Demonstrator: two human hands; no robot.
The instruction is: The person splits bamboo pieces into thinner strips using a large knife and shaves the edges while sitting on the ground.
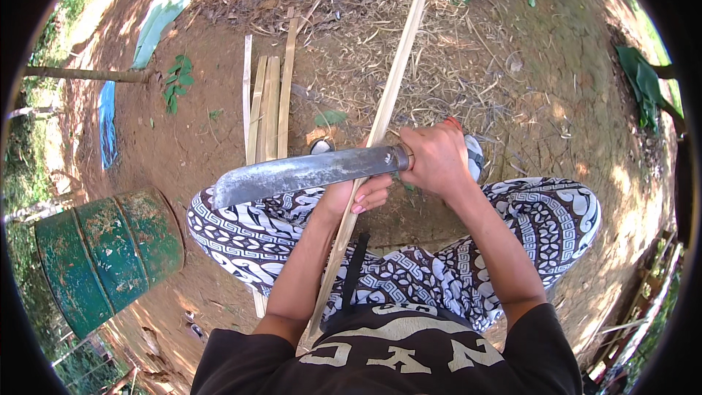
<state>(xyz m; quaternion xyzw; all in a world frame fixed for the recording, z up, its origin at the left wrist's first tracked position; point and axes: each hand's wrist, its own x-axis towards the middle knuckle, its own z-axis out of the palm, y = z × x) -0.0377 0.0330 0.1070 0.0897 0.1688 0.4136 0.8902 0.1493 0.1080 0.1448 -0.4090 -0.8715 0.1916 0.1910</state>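
Note:
My right hand (439, 157) is closed around the handle of a machete (307, 175). Its broad, worn grey blade points left and lies across a long pale strip of split bamboo or wood (395, 80). My left hand (358, 194) is wrapped round that strip just under the blade, fingers curled about it. The strip runs from beside my body up past the top of the view, tilted to the right. The blade hides part of my left hand and the crossing point is at the blade's rear half, near the handle.
Several cut strips (270, 110) lie on the dirt ahead, left of the held one. Pale shavings (468, 66) litter the ground. A rusty green drum (110, 256) lies at the left. My patterned trouser legs (541, 227) are folded on both sides. A thin branch (88, 73) juts in at far left.

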